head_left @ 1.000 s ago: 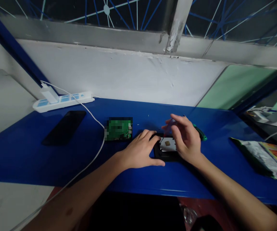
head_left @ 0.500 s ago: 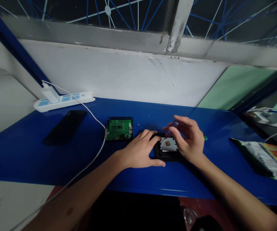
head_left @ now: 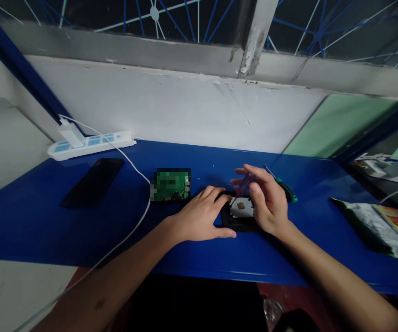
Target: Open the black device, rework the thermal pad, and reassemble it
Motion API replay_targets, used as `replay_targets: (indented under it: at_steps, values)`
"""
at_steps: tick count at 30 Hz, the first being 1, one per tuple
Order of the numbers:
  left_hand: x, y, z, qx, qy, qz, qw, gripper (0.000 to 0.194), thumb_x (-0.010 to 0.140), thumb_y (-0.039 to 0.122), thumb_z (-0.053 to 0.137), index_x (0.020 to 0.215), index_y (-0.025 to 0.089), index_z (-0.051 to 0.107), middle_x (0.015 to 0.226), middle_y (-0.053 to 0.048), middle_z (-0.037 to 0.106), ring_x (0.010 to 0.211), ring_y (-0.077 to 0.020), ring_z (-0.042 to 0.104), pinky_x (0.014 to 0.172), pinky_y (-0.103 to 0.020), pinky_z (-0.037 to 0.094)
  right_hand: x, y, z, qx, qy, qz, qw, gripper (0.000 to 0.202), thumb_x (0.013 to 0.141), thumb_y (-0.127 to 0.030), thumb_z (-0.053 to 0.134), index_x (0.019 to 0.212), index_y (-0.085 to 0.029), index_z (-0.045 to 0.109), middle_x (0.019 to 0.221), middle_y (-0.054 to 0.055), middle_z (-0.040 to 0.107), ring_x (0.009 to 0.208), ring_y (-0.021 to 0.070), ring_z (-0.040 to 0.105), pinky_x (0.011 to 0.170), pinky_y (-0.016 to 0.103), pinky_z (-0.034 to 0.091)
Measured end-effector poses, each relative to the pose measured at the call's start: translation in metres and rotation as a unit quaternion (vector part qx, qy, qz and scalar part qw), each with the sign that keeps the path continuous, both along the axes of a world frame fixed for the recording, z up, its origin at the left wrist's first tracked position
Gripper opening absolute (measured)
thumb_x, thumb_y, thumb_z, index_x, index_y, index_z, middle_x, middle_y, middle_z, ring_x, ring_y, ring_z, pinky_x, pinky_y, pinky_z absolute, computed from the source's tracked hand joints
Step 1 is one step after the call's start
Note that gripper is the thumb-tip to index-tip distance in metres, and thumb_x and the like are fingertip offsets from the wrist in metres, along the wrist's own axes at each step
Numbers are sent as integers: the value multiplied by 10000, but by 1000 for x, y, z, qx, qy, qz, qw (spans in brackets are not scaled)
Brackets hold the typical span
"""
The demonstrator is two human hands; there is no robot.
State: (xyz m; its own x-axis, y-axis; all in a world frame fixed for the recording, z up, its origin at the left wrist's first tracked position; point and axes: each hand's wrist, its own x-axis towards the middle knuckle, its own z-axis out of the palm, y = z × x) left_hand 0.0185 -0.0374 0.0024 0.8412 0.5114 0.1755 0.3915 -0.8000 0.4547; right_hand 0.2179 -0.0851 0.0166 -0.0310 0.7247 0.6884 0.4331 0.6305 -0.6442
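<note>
My right hand is closed round a screwdriver with a see-through purple handle. The screwdriver leans, its tip down at the upper left corner of a silver metal plate. That plate, with a small tan square on it, sits in a black case on the table. My left hand lies at the case's left side with fingers spread; the index fingertip touches the case near the screwdriver tip, and the thumb lies by its lower edge. Behind my right hand lies a second screwdriver with a green and black handle, partly hidden.
A green circuit board, partly pixelated, lies left of my left hand. Farther left are a black phone and a white power strip with a trailing white cable. A shiny packet lies on the blue table at right.
My right hand has turned and shifted slightly left with the purple screwdriver, uncovering more of the green-handled one. The left hand and the case stay about where they were.
</note>
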Motion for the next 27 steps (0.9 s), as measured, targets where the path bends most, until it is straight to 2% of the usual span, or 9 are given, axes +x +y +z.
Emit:
replay_targets:
  at_steps: [6,12,17,20,22,24,27]
  values:
    - [0,0,-3,-15,-1,2,1000,865,765,660,760,1450,238,441,1525,-139,431,1438,-367,360,1171,-556,381,1,-1,2,-7,-5,-11,1000,400,1037,-257,429,1422,-309,524,1301,86,669,969,207,749,842,444,646]
    - [0,0,-3,-17,7,0,1000,886,776,680,739,1472,233,422,1541,-143,418,1444,-370,357,1166,-561,386,1,-2,2,-9,-2,-11,1000,435,1032,-210,423,1449,-309,499,1310,85,667,979,203,743,853,461,647]
    - [1,2,-3,-6,13,-3,1000,879,789,694,719,1464,208,436,1523,-156,431,1427,-370,372,1164,-549,389,1,0,-1,12,-15,-32,999,463,987,-179,533,1429,-315,525,1131,69,679,950,202,717,827,446,645]
    - [1,2,-4,-5,8,-4,1000,884,782,688,729,1470,223,426,1515,-144,439,1417,-367,381,1160,-548,395,3,5,-4,40,-21,-58,997,458,924,-177,654,1354,-320,591,963,36,621,830,190,677,731,419,638]
    - [1,2,-4,-7,8,-3,1000,883,786,683,730,1473,222,422,1515,-144,439,1414,-366,382,1157,-549,398,4,7,-4,50,-16,-64,997,438,900,-180,691,1309,-322,621,921,21,585,779,180,662,672,396,625]
    - [1,2,-4,-10,6,-3,1000,888,783,692,729,1469,214,430,1518,-148,435,1417,-364,379,1158,-550,396,5,6,-3,44,-6,-49,998,406,933,-195,646,1318,-319,614,999,38,595,810,180,686,681,392,627]
    - [0,3,-4,-16,4,-4,1000,929,747,734,731,1454,202,449,1525,-158,423,1430,-372,362,1166,-549,388,4,3,-1,16,8,-21,1000,398,1013,-220,491,1394,-315,559,1214,81,622,948,200,723,779,424,640]
